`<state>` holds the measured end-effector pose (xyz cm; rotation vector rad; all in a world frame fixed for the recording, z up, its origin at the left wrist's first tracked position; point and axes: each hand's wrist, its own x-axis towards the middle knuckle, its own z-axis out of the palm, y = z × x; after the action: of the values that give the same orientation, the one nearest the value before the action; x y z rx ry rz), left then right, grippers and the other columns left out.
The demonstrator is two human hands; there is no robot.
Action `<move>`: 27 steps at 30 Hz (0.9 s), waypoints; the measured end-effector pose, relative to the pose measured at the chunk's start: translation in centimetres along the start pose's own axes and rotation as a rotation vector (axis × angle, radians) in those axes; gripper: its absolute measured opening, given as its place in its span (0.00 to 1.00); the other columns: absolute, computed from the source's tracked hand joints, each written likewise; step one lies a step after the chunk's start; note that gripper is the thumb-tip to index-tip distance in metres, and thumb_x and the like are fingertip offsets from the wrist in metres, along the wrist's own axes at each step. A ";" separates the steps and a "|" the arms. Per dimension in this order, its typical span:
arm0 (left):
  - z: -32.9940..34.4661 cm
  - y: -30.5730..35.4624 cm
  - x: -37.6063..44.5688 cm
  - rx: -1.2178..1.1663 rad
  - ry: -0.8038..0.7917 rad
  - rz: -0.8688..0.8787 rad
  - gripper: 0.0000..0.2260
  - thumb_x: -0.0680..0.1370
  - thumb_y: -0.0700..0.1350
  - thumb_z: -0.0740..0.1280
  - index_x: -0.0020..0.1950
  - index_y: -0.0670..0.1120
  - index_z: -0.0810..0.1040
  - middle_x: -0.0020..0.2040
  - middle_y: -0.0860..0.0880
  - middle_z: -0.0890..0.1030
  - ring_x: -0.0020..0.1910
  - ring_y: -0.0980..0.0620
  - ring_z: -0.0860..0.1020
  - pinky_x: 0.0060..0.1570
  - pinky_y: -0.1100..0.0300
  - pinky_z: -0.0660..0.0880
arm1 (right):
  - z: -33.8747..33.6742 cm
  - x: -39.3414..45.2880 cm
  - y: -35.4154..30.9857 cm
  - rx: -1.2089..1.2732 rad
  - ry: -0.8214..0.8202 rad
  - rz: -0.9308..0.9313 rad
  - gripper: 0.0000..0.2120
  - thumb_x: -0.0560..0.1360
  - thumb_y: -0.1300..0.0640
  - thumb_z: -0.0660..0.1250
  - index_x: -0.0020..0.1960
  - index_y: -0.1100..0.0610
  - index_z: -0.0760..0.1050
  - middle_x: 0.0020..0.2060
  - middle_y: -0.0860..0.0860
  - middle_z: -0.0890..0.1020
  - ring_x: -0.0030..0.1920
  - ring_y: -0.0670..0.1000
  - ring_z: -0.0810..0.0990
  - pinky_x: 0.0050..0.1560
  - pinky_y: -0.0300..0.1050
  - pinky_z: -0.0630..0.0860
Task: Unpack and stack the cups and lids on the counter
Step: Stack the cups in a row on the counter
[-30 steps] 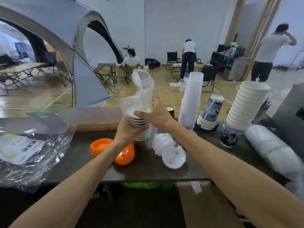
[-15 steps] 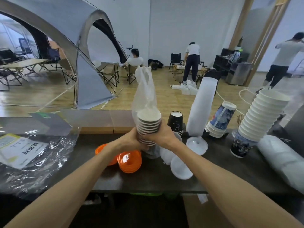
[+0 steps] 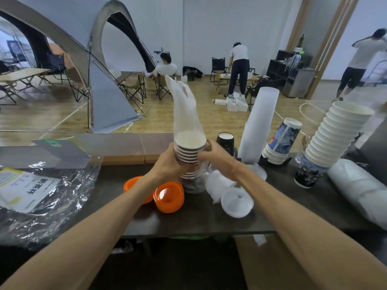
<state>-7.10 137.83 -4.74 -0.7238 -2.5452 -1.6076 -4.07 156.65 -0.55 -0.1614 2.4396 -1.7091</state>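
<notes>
1. Stack of orange plastic lids point(image 3: 168, 196) and loose white plastic lids point(image 3: 236, 203) lie nearest on the dark counter point(image 3: 209, 221).
2. Left hand point(image 3: 167, 165) and right hand point(image 3: 215, 156) both grip a stack of dark paper cups point(image 3: 189, 155) above the counter, clear plastic sleeve point(image 3: 185, 110) rising above it.
3. Tall stack of white paper cups point(image 3: 337, 137) stands far right.

Lid stack point(image 3: 168, 196) left of loose lids point(image 3: 236, 203).

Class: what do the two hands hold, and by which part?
Both the left hand and right hand grip the cup stack by its sides, mid-height.
</notes>
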 end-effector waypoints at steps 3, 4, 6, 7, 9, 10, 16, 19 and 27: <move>0.0 -0.6 -0.3 0.090 -0.037 -0.083 0.46 0.62 0.59 0.83 0.74 0.56 0.64 0.62 0.56 0.80 0.60 0.58 0.79 0.59 0.57 0.79 | 1.7 0.2 -1.7 -0.064 0.150 -0.118 0.41 0.68 0.50 0.80 0.73 0.51 0.61 0.64 0.50 0.75 0.63 0.49 0.76 0.63 0.47 0.75; -0.3 -1.2 -0.3 0.137 -0.090 -0.113 0.48 0.60 0.61 0.83 0.75 0.57 0.63 0.63 0.57 0.79 0.61 0.57 0.79 0.60 0.56 0.79 | 2.8 0.2 -1.7 -0.092 0.241 -0.151 0.43 0.67 0.49 0.81 0.73 0.52 0.61 0.64 0.49 0.74 0.63 0.49 0.75 0.60 0.44 0.73; -1.3 -2.1 -0.4 0.199 -0.238 -0.175 0.50 0.57 0.60 0.82 0.74 0.57 0.63 0.64 0.56 0.78 0.63 0.55 0.78 0.61 0.52 0.78 | 5.1 0.1 -0.9 -0.066 0.443 -0.147 0.44 0.64 0.48 0.83 0.72 0.53 0.63 0.61 0.48 0.76 0.60 0.47 0.75 0.57 0.41 0.72; -1.9 -2.5 -0.5 0.196 -0.313 -0.210 0.49 0.58 0.57 0.83 0.74 0.57 0.63 0.65 0.55 0.78 0.64 0.53 0.78 0.61 0.51 0.78 | 6.3 -0.2 -0.2 -0.055 0.521 -0.123 0.44 0.62 0.46 0.84 0.70 0.53 0.65 0.60 0.48 0.77 0.59 0.47 0.76 0.57 0.42 0.74; -3.2 -2.7 -0.7 0.136 -0.360 -0.242 0.46 0.63 0.50 0.82 0.75 0.56 0.62 0.66 0.54 0.77 0.66 0.51 0.77 0.61 0.50 0.79 | 7.7 -0.3 1.4 -0.068 0.584 -0.087 0.40 0.59 0.40 0.82 0.63 0.54 0.71 0.57 0.50 0.80 0.57 0.49 0.80 0.58 0.49 0.79; -3.6 -2.4 -0.7 0.079 -0.334 -0.243 0.45 0.66 0.49 0.81 0.77 0.55 0.61 0.69 0.54 0.75 0.67 0.53 0.75 0.64 0.50 0.77 | 8.0 -0.2 2.4 -0.053 0.588 -0.110 0.33 0.59 0.40 0.81 0.57 0.53 0.74 0.53 0.51 0.83 0.53 0.48 0.82 0.55 0.53 0.81; -2.1 1.6 0.5 -0.070 -0.023 -0.026 0.39 0.68 0.54 0.81 0.74 0.50 0.67 0.66 0.54 0.78 0.64 0.59 0.77 0.63 0.58 0.75 | 8.7 -0.8 4.5 -0.054 0.474 -0.252 0.17 0.67 0.58 0.80 0.49 0.47 0.77 0.42 0.45 0.84 0.43 0.39 0.82 0.44 0.38 0.81; -0.5 -0.2 -0.1 0.021 -0.008 -0.021 0.37 0.65 0.61 0.82 0.69 0.53 0.72 0.60 0.55 0.82 0.60 0.58 0.80 0.60 0.49 0.79 | 8.5 -1.6 6.1 -0.061 0.374 -0.162 0.27 0.69 0.62 0.79 0.64 0.55 0.72 0.53 0.47 0.82 0.54 0.43 0.81 0.56 0.42 0.80; -0.7 -2.0 -1.2 0.170 -0.100 -0.110 0.36 0.63 0.64 0.78 0.68 0.57 0.73 0.59 0.59 0.82 0.58 0.60 0.80 0.55 0.59 0.80 | 6.5 -0.2 1.7 0.083 0.383 -0.218 0.48 0.59 0.46 0.79 0.74 0.50 0.60 0.64 0.46 0.76 0.61 0.40 0.76 0.58 0.33 0.74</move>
<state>-6.96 136.03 -6.44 -0.6748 -2.7961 -1.3934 -2.63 151.30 -4.33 -0.1007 2.6918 -2.1020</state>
